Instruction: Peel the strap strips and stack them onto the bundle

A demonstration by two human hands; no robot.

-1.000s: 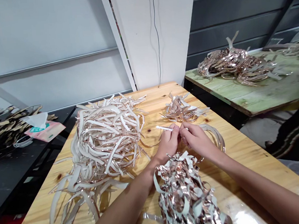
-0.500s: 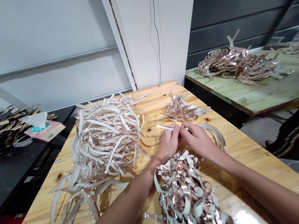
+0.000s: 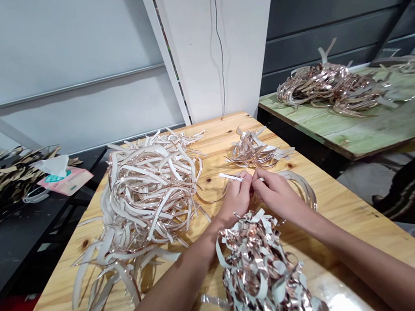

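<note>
To the right of the loose strip pile (image 3: 151, 185), our left hand (image 3: 238, 197) and our right hand (image 3: 274, 190) together pinch one foil strip (image 3: 228, 176). Nearer to us than this pile, the curled bunch (image 3: 265, 277) seems already worked; the pile itself seems left to do.

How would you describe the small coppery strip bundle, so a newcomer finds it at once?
Find the light wooden table in the middle. Toward its far right corner, just beyond the right hand, lies a bundle of strips. It is much smaller and more coppery than the loose, whitish heap to its left.
</note>
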